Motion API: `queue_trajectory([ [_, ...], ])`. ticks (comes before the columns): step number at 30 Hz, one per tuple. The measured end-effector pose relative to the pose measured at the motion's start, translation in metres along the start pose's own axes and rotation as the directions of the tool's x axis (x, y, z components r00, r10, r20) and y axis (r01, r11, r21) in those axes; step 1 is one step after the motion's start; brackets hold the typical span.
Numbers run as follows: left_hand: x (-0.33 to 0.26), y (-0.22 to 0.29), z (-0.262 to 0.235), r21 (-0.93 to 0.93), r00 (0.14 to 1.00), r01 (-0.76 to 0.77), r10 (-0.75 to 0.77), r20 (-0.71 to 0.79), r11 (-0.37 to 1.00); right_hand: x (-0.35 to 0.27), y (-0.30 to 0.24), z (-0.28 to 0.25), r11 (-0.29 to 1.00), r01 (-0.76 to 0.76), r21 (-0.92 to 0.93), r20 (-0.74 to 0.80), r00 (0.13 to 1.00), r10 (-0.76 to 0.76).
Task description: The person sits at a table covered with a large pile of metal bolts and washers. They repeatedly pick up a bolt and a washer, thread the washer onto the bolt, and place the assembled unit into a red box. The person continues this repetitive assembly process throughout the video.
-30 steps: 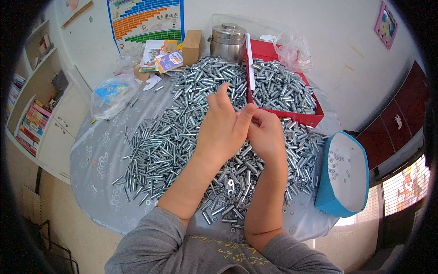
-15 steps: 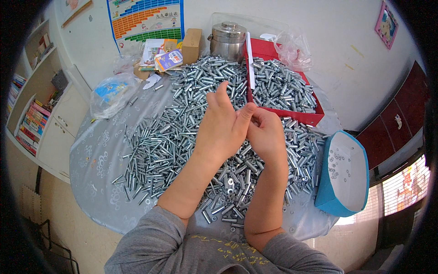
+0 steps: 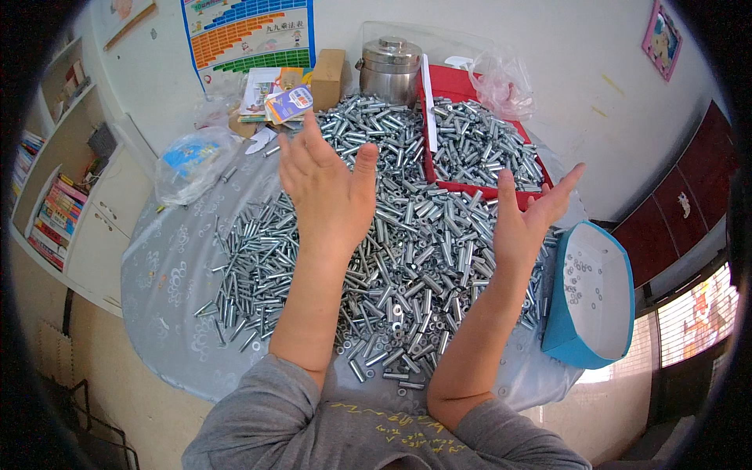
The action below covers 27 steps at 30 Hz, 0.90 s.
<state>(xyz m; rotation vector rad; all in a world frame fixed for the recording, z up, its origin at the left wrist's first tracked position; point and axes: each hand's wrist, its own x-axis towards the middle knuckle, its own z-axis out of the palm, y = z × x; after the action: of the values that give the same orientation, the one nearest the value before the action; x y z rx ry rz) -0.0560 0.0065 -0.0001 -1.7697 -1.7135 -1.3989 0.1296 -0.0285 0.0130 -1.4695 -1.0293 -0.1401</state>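
Note:
A wide heap of shiny metal bolts and sleeves (image 3: 407,266) covers the middle of the table, with small washers and nuts mixed in at its near edge. Above its left part my left hand (image 3: 325,188) is raised, thumb apart from the fingers, and nothing shows in it. My right hand (image 3: 529,215) hovers over the right side of the heap, near the front corner of a red box (image 3: 540,205). Its fingers are spread and it looks bare. Inside that box lie more metal sleeves (image 3: 482,149). My palms are partly hidden.
To the right stands a blue fabric bin (image 3: 583,356) with small washers inside. At the back are a steel pot (image 3: 389,70), a cardboard box (image 3: 329,78), booklets (image 3: 288,103) and a clear plastic bag (image 3: 503,86). A plastic-wrapped bundle (image 3: 196,163) lies on the left.
My hands were together over the heap, right fingers pinched. Now they are apart: the left has moved left, the right has swung right toward the blue bin and opened.

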Motion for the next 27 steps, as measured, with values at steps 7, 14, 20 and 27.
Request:
queue_trajectory([
  [7,-0.001,0.004,-0.003,-0.121,0.973,-0.03,0.057,0.224,0.992,-0.004,-0.009,0.002,0.978,0.025,0.208,0.043,0.998,-0.035],
  [14,-0.005,0.014,-0.023,-0.082,0.445,0.095,0.032,0.895,0.992,0.03,0.018,-0.01,0.978,-0.052,0.202,0.243,0.97,0.002],
  [20,-0.009,0.015,-0.024,-0.164,0.462,0.087,0.106,0.881,0.983,0.091,0.027,0.032,0.971,0.104,-0.215,0.466,0.884,0.009],
  [27,-0.005,0.01,-0.03,-0.152,0.474,0.119,0.078,0.877,0.981,0.097,0.124,0.131,0.581,0.664,-0.471,0.785,0.615,-0.066],
])
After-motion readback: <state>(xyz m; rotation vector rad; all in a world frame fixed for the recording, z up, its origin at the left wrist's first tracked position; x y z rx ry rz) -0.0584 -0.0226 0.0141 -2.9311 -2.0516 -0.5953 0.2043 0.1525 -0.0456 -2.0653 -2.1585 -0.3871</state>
